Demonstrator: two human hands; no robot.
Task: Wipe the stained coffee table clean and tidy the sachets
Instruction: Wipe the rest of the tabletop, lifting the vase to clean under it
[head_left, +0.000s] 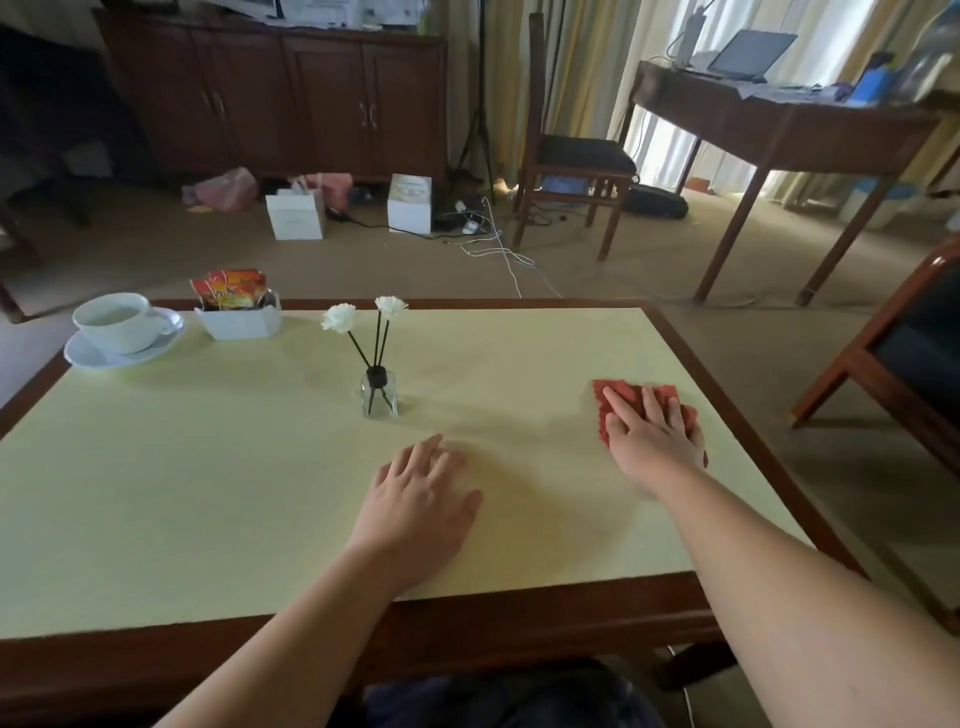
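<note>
Your right hand (652, 436) lies flat on a red cloth (631, 395) near the coffee table's (208, 493) right edge, at about 3 o'clock from the table's centre, fingers straight and spread, pressing the cloth to the pale yellow top. Your left hand (421, 493) rests palm-down on the bare surface at about 6 o'clock, fingers relaxed and slightly apart, holding nothing. Between the two hands and farther from you, a small glass reed diffuser (379, 396) stands upright near the centre, its black sticks tipped with two white flowers (340, 316). At 11 o'clock, close to the far edge, red and orange sachets (231, 290) stand upright in a white holder (240, 322). Just to its left, a white cup (117, 321) sits on a white saucer (88, 353) at the far-left corner. No stain on the top can be made out clearly. Beyond the table, two white boxes (295, 215) sit on the carpet near a dark wooden cabinet (270, 98).
</note>
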